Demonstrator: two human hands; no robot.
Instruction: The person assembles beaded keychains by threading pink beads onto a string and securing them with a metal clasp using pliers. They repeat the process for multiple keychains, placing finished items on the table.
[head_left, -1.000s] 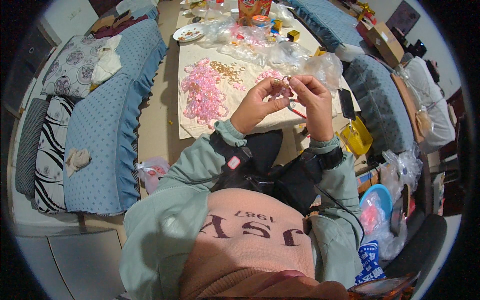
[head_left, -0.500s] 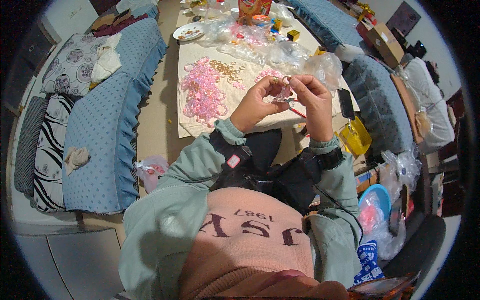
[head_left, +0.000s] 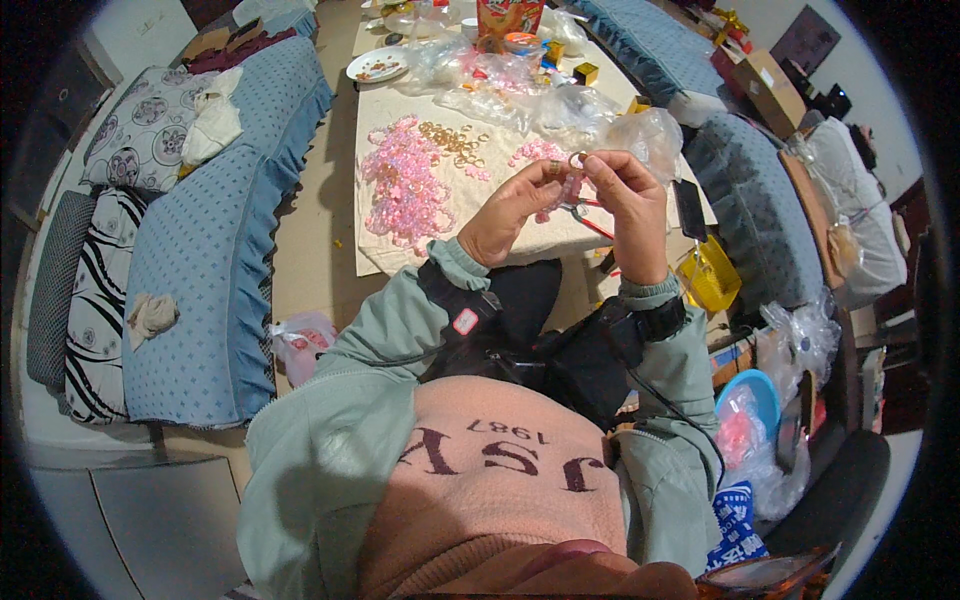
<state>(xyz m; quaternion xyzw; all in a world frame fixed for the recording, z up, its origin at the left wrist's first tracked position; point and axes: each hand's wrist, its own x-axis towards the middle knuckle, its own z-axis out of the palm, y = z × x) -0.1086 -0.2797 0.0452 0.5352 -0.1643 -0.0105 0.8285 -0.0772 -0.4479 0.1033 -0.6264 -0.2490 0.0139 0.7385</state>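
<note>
Above the near edge of the table, my two hands meet at the fingertips. My right hand point(head_left: 630, 200) pinches a small gold ring point(head_left: 577, 159) between thumb and fingers. Close beside it, my left hand point(head_left: 505, 208) is closed, its fingertips at a pink beaded strand point(head_left: 568, 188) that hangs below the ring. Whether the strand is fastened to the ring is too small to tell. Pliers with red handles point(head_left: 596, 226) lie on the cloth just under my hands. To the left are a heap of pink beaded strands point(head_left: 402, 185) and scattered gold rings point(head_left: 456, 146).
A smaller pink bead pile point(head_left: 535, 150) lies behind my hands, with clear plastic bags point(head_left: 570, 110) beyond. A white plate point(head_left: 378, 64) stands at the far left. By the right edge are a dark phone point(head_left: 690, 208) and a yellow basket point(head_left: 712, 275). Blue-covered sofas point(head_left: 205, 270) flank the table.
The pink strand now hangs lower and straighter between my hands, and my left fingers have shifted toward the ring. My right hand has barely moved.
</note>
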